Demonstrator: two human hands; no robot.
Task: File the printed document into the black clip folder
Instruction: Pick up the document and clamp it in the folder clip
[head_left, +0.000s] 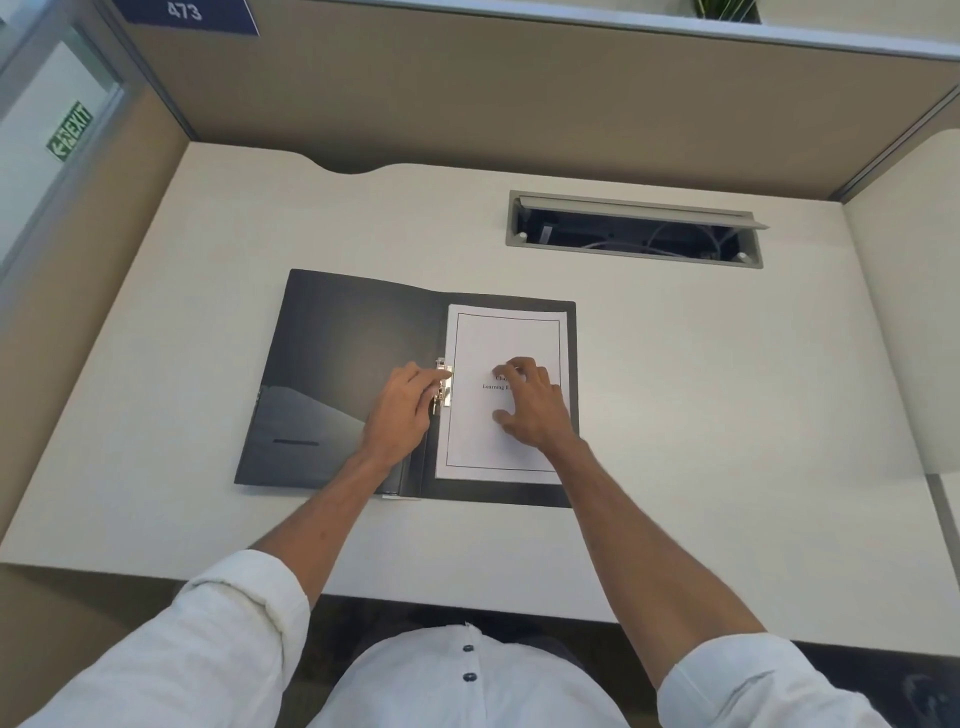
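The black clip folder (332, 364) lies open on the desk in front of me. The printed document (506, 343), a white page with a thin black border, rests on the folder's right half. A metal clip (444, 387) sits along the page's left edge near the spine. My left hand (402, 410) is on the clip, its fingertips touching the metal lever. My right hand (530, 402) lies on the middle of the page with fingers spread, pressing it flat and covering part of the printed title.
The white desk (675, 389) has a cable tray (634, 228) with its lid up at the back right. Beige partition walls (519, 98) stand behind and on both sides. The desk's front edge runs just above my lap.
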